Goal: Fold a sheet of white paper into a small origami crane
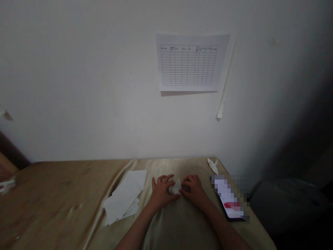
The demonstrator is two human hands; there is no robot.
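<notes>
A small white piece of folded paper (177,187) is between my two hands, low over the cloth-covered table. My left hand (163,191) curves around its left side, thumb along the lower edge and the index finger at the upper left; the other fingers are raised and spread. At its right edge, the thumb and index finger of my right hand (194,189) close on the paper, with the remaining fingers curled. The finer folds are too small to make out.
Several loose white paper sheets (126,194) lie in a pile to the left. On the right are a phone (226,198) with a lit, blurred screen and a folded paper figure (213,166). A wall with a printed table sheet (189,66) rises behind the tan cloth (65,205).
</notes>
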